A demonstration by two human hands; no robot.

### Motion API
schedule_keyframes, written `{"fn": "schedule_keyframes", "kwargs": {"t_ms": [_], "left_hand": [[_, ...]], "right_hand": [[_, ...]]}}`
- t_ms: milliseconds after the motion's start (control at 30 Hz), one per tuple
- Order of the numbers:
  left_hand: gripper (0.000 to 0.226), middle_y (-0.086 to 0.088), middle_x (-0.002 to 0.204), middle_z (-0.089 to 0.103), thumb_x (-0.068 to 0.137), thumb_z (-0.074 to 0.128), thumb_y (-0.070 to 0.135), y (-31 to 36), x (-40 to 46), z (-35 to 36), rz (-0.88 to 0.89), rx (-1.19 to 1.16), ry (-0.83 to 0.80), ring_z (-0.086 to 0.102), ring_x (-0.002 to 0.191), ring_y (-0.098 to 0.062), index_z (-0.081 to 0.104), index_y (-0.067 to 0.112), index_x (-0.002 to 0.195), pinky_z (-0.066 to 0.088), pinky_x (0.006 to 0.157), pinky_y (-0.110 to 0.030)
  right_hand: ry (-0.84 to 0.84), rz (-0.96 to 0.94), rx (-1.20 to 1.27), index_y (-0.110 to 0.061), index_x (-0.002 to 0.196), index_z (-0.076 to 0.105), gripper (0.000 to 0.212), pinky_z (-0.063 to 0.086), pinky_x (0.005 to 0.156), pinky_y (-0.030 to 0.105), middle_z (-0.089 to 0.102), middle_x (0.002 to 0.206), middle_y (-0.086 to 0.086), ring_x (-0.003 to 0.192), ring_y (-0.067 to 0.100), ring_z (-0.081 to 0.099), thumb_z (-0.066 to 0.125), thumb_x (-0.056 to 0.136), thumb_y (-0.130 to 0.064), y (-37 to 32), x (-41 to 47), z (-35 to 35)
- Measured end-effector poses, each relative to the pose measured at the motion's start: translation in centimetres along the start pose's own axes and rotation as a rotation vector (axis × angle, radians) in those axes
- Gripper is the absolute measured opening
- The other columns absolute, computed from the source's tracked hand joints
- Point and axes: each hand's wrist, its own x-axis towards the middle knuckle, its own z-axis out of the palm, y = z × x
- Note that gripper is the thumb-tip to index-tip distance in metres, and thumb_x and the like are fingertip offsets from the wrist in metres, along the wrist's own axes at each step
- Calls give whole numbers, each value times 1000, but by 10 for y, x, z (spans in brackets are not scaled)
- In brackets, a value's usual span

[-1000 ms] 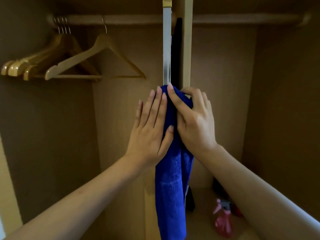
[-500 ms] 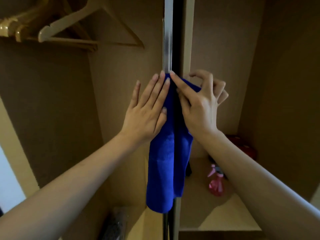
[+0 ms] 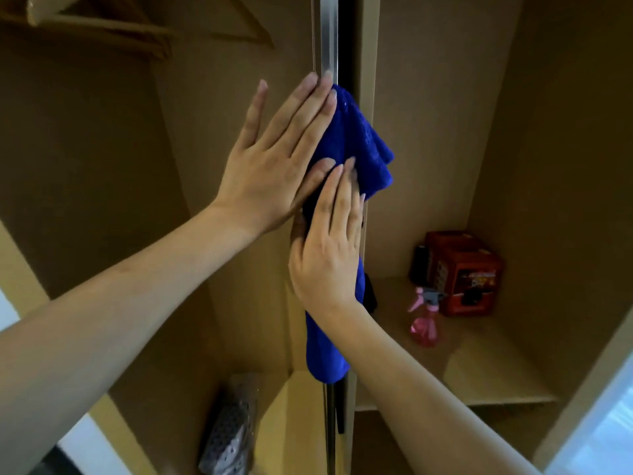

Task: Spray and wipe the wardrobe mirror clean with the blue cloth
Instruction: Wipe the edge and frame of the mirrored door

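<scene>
The wardrobe mirror point(image 3: 329, 36) is a thin panel seen edge-on, running vertically through the middle of the view. A blue cloth point(image 3: 359, 138) is draped around its edge and hangs down along it. My left hand point(image 3: 274, 159) lies flat with fingers stretched upward, pressing the cloth against the mirror's left side, thumb on the fabric. My right hand point(image 3: 325, 255) sits lower and presses flat on the cloth from the right. A pink spray bottle point(image 3: 424, 320) stands on the shelf at the right, apart from both hands.
A red box point(image 3: 469, 272) and a dark object point(image 3: 418, 262) stand behind the bottle on the wooden shelf point(image 3: 479, 371). Wooden hangers point(image 3: 102, 25) hang at the top left. A grey perforated item point(image 3: 233, 426) lies low in the left compartment. Wardrobe walls close in on both sides.
The view has tilted down. My right hand has slid down the cloth and flattened, now below the left hand. The cloth's top has bunched out to the right.
</scene>
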Motion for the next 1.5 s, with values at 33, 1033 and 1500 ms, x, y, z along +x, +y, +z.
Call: {"fn": "schedule_keyframes", "kwargs": {"t_ms": [33,1033,1500], "left_hand": [[61,-11,159,19,105,22,43,1,-1,0,0,0,9,14,148,-22,16,6,152,-4,118,-42],[69,-6,161,-10,99,41,16,115,-184,67,372,-39,-106,-6,147,-16,-1,9,153,-7,118,-38],[57,-5,151,36,100,41,44,121,-198,99,597,164,-53,31,138,-18,35,14,148,-8,117,-45]], "right_hand": [[16,-14,-24,3,150,17,61,14,123,43,17,159,19,149,29,14,49,100,-14,4,-1,3],[-126,28,23,-10,155,1,100,33,114,44,23,148,19,145,27,22,70,83,0,91,-218,42],[-52,321,7,-10,145,11,66,38,108,52,27,147,12,138,26,32,41,88,3,88,-282,56]]}}
